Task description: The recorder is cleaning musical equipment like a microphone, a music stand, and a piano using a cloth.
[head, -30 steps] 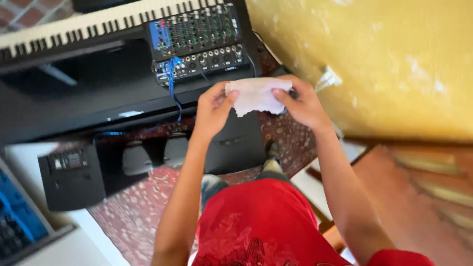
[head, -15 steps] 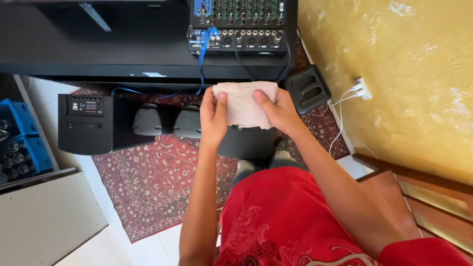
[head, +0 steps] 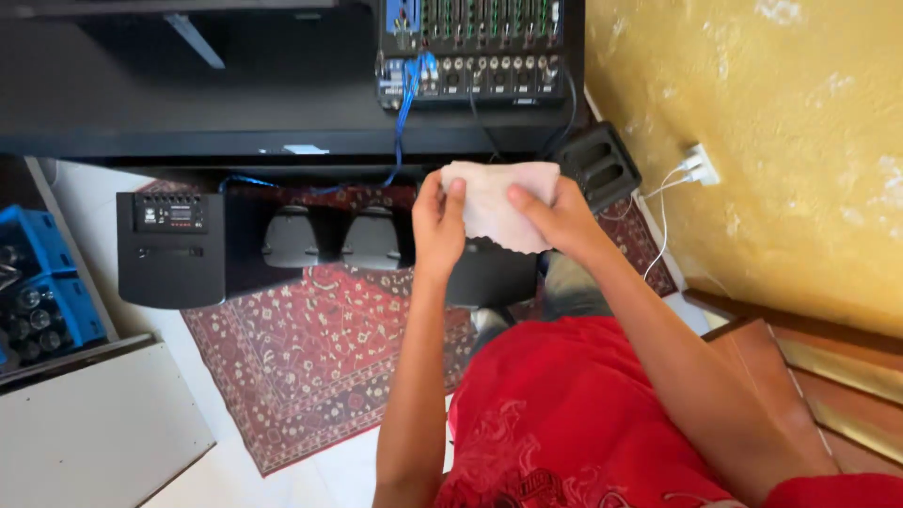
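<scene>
I hold a pale pink cloth (head: 499, 198) up in front of me with both hands. My left hand (head: 435, 224) pinches its left edge, thumb on top. My right hand (head: 557, 218) grips its right side, thumb pressed on the front. The cloth hangs folded between them, over a black desk edge (head: 235, 141) and below an audio mixer (head: 475, 52) with a blue cable (head: 404, 113). My red shirt (head: 564, 414) fills the lower middle.
Under the desk stand a black amplifier box (head: 174, 246) and two grey pedals (head: 329, 240) on a red patterned rug (head: 320, 357). A blue crate of bottles (head: 42, 282) sits at left. A yellow wall with a white plug (head: 698, 165) rises at right.
The view has tilted down and away from the keyboard. Both hands kept hold of the cloth, and it now hangs a little lower and flatter between them.
</scene>
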